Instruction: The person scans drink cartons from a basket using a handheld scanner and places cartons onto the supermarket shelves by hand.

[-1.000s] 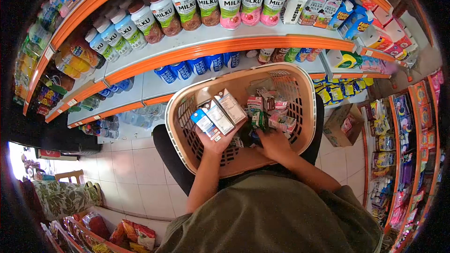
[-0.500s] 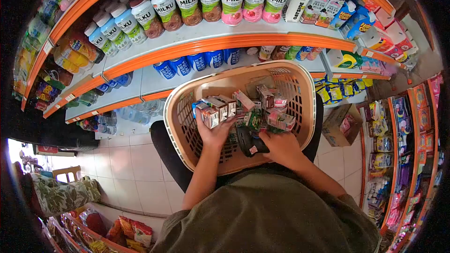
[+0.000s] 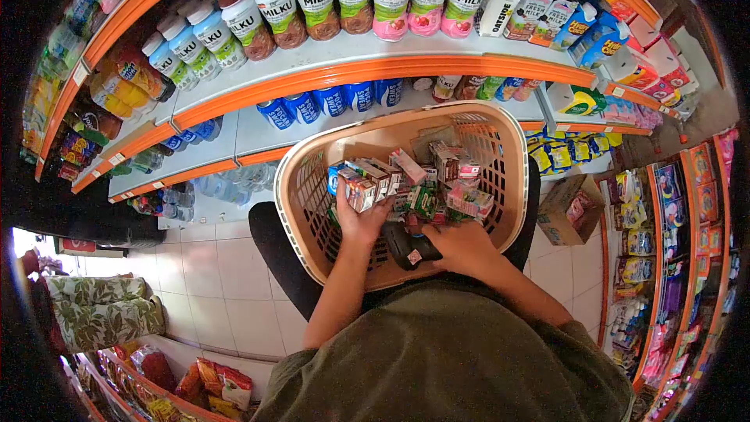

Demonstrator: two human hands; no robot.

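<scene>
A peach-coloured plastic basket point(image 3: 283, 215) rests on my lap, with small drink cartons point(image 3: 469, 202) lying in its right half. My left hand point(image 3: 361, 223) is wrapped round a row of several small cartons point(image 3: 367, 184) at the basket's left side. A black object with a small pinkish label point(image 3: 406, 248) is at the near side of the basket, and my right hand point(image 3: 459, 246) is closed on its right end. What exactly the black object is cannot be made out.
Ahead, an orange-edged shelf point(image 3: 375, 70) holds milk bottles point(image 3: 351, 0), with blue cans point(image 3: 330, 101) below. To the right are an open cardboard box point(image 3: 570, 211) on the tiled floor and racks of packets point(image 3: 637, 266). A leaf-patterned cushion point(image 3: 105, 316) is at lower left.
The cartons in my left hand have turned from flat faces up to their ends showing. My right hand has brought the black object up into view, and it has shifted slightly left.
</scene>
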